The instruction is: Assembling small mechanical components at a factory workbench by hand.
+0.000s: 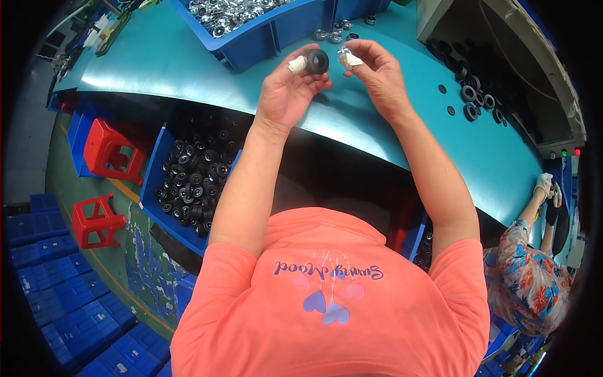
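My left hand (284,94) is closed around a black rubber ring (308,61), like a small tyre, held between thumb and fingers above the table's near edge. Just to its right, my right hand (382,76) pinches a small shiny chrome wheel hub (342,53) between thumb and forefinger. The ring and hub are close together but apart. White wrapping covers both thumb tips. Beyond my hands, several loose chrome hubs (320,34) lie on the teal table beside a blue bin (248,45) heaped with more of them.
Black rubber rings (469,93) lie scattered at the right, by a pale machine housing (553,69). Below the table's edge sits a blue bin of black wheels (191,182). Red stools (97,220) and stacked blue crates (81,301) stand left. A co-worker (534,270) wearing gloves works at right.
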`<state>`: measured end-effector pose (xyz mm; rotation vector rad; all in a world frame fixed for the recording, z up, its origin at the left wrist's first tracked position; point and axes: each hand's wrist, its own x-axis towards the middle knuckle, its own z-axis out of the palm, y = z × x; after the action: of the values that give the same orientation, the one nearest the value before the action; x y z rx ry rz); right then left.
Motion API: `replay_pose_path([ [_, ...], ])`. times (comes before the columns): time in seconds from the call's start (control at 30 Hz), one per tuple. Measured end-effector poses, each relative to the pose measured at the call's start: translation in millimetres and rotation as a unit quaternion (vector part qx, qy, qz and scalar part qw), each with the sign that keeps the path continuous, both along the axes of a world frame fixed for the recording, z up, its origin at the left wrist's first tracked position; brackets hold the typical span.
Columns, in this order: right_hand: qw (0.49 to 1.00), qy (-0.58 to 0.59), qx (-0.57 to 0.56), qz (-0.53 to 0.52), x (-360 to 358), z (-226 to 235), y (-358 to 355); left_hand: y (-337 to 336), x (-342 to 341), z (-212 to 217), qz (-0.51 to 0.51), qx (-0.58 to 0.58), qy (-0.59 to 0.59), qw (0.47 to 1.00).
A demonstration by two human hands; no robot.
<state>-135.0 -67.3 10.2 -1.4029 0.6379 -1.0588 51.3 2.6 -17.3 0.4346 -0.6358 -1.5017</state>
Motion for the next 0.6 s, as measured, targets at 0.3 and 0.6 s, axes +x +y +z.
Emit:
replay_pose_path([
  [0.3,0.999,0.02,0.037,0.011,-1.9,1.5,-1.0,-0.7,2.1,-2.2,-0.018,-0.01,0.027,0.999],
  [0.6,0.999,0.009,0.049,0.015,-2.7,-1.6,-3.0,-2.1,2.6,-4.2,-0.036,-0.036,0.05,0.997],
])
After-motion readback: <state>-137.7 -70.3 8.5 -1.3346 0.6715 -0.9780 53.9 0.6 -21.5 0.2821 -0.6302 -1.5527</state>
